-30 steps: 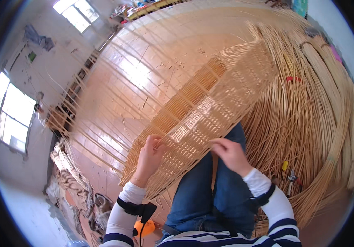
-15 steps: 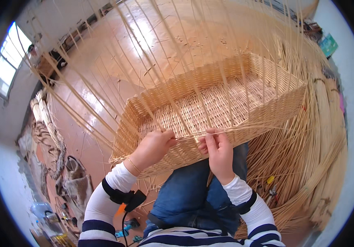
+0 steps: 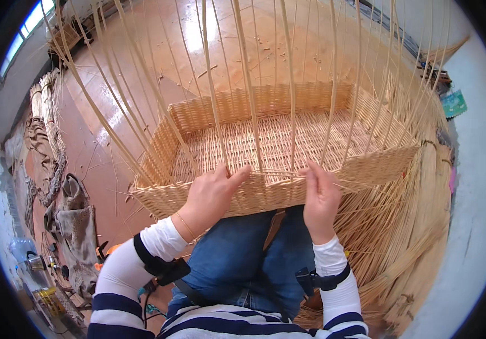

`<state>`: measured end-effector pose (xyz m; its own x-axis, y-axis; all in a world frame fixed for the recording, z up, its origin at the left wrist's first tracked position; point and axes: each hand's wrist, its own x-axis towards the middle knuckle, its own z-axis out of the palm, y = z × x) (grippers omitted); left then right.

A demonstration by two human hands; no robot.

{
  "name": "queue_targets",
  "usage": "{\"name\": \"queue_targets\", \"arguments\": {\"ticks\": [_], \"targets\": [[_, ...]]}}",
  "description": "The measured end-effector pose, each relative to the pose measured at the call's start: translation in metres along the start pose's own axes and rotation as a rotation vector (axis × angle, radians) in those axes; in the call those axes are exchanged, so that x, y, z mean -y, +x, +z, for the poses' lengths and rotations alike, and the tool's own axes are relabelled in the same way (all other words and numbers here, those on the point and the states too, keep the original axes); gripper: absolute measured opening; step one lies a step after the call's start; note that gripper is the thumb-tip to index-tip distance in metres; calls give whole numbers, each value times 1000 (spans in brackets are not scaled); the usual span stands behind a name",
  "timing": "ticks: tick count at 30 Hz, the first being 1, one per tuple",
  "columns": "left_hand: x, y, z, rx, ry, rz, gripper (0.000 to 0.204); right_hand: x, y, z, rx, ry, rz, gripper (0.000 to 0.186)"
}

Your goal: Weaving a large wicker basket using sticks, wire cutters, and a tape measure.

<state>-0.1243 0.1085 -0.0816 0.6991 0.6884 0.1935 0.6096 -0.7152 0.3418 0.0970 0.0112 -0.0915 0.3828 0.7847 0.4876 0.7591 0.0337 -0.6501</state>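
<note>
A half-woven rectangular wicker basket [image 3: 288, 107] rests on my lap, its flat woven base facing up and long upright canes [image 3: 243, 73] rising from its walls toward the camera. My left hand [image 3: 212, 195] lies on the near wall with fingers spread over the top rows of weave. My right hand [image 3: 321, 195] pinches a thin cane [image 3: 279, 174] that runs sideways along the near rim between the uprights.
A thick pile of loose canes [image 3: 412, 226] lies on the floor to my right. Cloth sacks and bundles [image 3: 73, 209] sit at my left, with a kettle and clutter [image 3: 33, 265] at the lower left. Reddish tiled floor [image 3: 113, 169] stretches ahead.
The basket has tipped from a slanted, side-on position to lying open-side up on my lap. Both hands have moved to its near wall.
</note>
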Motion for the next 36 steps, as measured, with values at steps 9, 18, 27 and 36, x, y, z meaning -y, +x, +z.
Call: {"name": "queue_targets", "arguments": {"ticks": [9,18,27,36], "targets": [[-11,44,-19,143,-102,155,35,11,7,-20,13,-306,-295,25],[-4,60,9,421,-277,28,17,12,-15,9,93,966,996,23],[-2,47,20,147,-419,113,14,2,9,-3,96,-437,-154,18],[-13,42,34,31,-484,33,11,-7,-38,15,114,472,590,19]]}}
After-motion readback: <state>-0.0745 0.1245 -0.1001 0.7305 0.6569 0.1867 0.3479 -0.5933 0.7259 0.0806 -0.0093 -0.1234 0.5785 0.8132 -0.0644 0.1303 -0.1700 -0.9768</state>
